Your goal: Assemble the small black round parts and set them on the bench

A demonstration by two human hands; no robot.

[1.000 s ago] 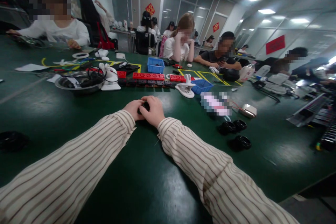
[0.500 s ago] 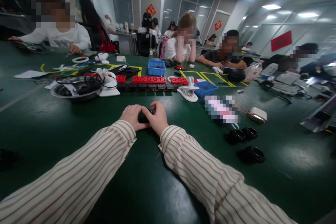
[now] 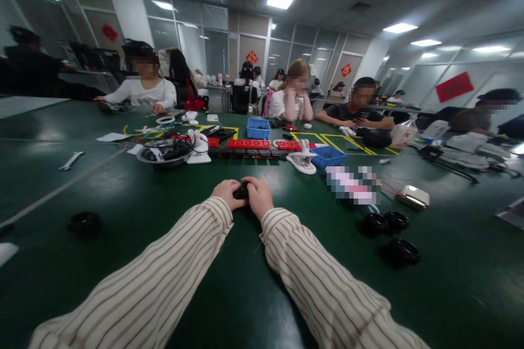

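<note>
Both hands are closed round a small black rounded part [image 3: 241,191] just above the green table. My left hand [image 3: 225,193] grips it from the left, and my right hand [image 3: 260,197] has its fingers over the right side. Much of the part is covered by fingers, so its exact kind is unclear. To the right lie a few glossy black ring-shaped pieces, one of them [image 3: 403,251] nearest to me. Another dark round piece [image 3: 84,224] sits far to the left.
Beyond my hands stand a red power strip [image 3: 248,144], a white clip base [image 3: 302,159], a blue tray [image 3: 327,156], a blue bin [image 3: 258,128] and a metal bowl [image 3: 164,159] of cables. A wrench [image 3: 72,160] lies left. Several people sit across the table.
The camera has tilted up and turned left, so the scene sits lower and further right. My right fingers have come down closer over the black part; both hands still hold it.
</note>
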